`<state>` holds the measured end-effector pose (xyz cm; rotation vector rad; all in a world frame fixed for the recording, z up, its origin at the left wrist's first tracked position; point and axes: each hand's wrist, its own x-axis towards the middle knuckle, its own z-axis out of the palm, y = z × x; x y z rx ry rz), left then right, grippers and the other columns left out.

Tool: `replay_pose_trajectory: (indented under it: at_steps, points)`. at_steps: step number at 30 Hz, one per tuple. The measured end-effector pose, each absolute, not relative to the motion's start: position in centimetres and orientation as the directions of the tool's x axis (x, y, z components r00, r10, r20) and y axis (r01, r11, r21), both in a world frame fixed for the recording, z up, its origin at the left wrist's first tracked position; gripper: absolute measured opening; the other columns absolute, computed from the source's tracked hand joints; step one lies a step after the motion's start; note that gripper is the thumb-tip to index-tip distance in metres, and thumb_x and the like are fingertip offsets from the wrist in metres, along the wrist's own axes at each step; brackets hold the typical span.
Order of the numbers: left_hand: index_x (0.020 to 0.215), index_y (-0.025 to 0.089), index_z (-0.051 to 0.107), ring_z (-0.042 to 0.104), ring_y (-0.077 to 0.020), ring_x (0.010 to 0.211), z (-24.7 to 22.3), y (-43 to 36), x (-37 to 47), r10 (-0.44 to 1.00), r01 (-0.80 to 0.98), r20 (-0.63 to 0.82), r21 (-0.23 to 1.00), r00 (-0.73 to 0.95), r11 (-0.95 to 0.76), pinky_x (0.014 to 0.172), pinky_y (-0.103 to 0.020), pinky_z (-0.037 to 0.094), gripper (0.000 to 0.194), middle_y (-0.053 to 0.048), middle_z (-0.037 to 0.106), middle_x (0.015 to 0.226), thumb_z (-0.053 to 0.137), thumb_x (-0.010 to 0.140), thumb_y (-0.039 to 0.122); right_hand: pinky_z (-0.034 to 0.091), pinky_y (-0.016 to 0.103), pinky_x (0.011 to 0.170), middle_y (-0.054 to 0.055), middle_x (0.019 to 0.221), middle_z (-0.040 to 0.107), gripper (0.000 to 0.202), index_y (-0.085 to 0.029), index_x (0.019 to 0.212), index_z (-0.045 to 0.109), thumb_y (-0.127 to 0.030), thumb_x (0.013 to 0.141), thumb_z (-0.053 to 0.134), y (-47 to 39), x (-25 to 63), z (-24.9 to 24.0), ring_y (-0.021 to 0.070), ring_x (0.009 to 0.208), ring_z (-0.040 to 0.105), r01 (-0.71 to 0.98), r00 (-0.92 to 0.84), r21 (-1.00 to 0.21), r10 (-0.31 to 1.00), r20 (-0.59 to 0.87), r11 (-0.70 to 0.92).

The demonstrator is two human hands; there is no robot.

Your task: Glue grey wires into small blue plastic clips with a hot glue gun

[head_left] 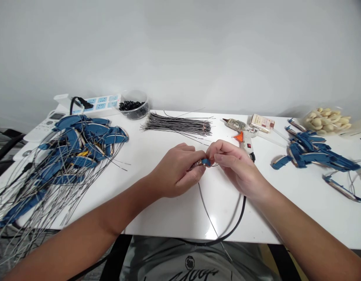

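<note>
Near the middle of the white table, my left hand (180, 169) is closed round a small blue part (206, 162), whose blue end sticks out between thumb and forefinger. Most of the part is hidden in the fist. My right hand (234, 166) touches that end from the right, thumb and forefinger pinched together; what it grips there is too small to make out. A thin grey wire (208, 214) hangs below the hands toward the table's front edge.
Blue parts with long wires (89, 132) pile up at left; more blue parts (315, 152) lie at right. Behind are a tub of black pieces (135, 105), a wire bundle (178, 124), a glue gun (237, 125) and a bag of pale pieces (326, 120). A black cable (241, 214) loops in front.
</note>
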<state>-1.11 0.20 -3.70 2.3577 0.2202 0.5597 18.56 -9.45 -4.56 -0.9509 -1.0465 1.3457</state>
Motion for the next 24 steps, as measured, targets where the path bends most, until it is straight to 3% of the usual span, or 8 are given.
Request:
replay_pose_trajectory:
  at_steps: [8, 12, 17, 24]
  points:
    - [0.083, 0.019, 0.048, 0.044, -0.017, 0.066, -3.58, 0.19, -0.98, 0.279, 0.027, 0.346, 0.585, 0.896, -0.811, 0.07, -0.038, 0.033, 0.015, 0.002, 0.051, 0.067, 0.045, 0.098, 0.023, 0.043, 0.03, 0.078, 0.001, 0.087, 0.059, 0.007, -0.021, 0.095, 0.068, -0.028, 0.098, 0.068, -9.55, 18.69, -4.99, 0.0162, 0.085, 0.053, -0.191, -0.061, -0.982, 0.998, 0.026, 0.014]
    - [0.082, 0.019, 0.048, 0.043, -0.0163, 0.064, -3.79, 0.2, -0.96, 0.297, 0.036, 0.356, 0.585, 0.886, -0.81, 0.07, -0.038, 0.032, 0.017, 0.002, 0.05, 0.067, 0.045, 0.098, 0.023, 0.047, 0.031, 0.082, 0.002, 0.093, 0.064, 0.01, -0.023, 0.104, 0.07, -0.031, 0.099, 0.071, -9.58, 18.6, -4.97, 0.017, 0.088, 0.059, -0.112, -0.052, -0.988, 0.992, 0.111, 0.105]
    - [0.079, 0.019, 0.046, 0.041, -0.0163, 0.064, -3.89, 0.25, -1.0, 0.315, 0.048, 0.348, 0.601, 0.883, -0.798, 0.07, -0.038, 0.033, 0.02, 0.002, 0.047, 0.066, 0.043, 0.099, 0.023, 0.049, 0.032, 0.082, 0.002, 0.088, 0.064, 0.013, -0.022, 0.096, 0.071, -0.034, 0.099, 0.073, -9.56, 18.39, -4.61, 0.0166, 0.084, 0.06, 0.056, 0.056, -0.982, 0.981, 0.184, 0.181]
    - [0.083, 0.019, 0.052, 0.043, -0.0172, 0.065, -3.63, 0.25, -0.99, 0.361, 0.089, 0.322, 0.627, 0.875, -0.774, 0.072, -0.038, 0.034, 0.02, 0.001, 0.052, 0.069, 0.042, 0.1, 0.024, 0.046, 0.031, 0.081, 0.002, 0.088, 0.06, 0.019, -0.023, 0.1, 0.065, -0.04, 0.105, 0.064, -9.47, 18.38, -4.57, 0.0166, 0.086, 0.056, -0.042, 0.091, -0.99, 0.987, 0.133, 0.137]
